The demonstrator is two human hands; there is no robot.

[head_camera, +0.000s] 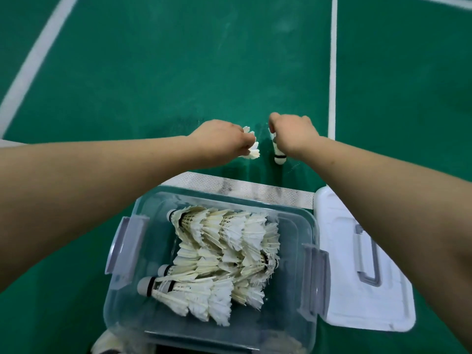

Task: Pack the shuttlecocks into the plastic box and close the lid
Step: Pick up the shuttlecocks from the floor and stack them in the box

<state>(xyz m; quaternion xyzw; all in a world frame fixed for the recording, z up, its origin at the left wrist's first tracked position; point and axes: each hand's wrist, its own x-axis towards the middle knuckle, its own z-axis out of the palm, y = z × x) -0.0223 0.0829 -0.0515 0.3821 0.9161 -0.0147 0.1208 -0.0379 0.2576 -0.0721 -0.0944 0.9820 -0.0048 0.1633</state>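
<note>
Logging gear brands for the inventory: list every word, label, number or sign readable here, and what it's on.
No readable text anywhere.
Box, lid, floor: no lettering, only white court lines.
Shuttlecocks in the box: plain black bands, no print visible.
The left shuttlecock in the left hand and the right shuttlecock in the right hand: too small to tell.

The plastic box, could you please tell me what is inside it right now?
The plastic box holds nested rows of white shuttlecocks lying on their sides, corks leftward. Their overlap hides the count and whatever lies beneath them.
</note>
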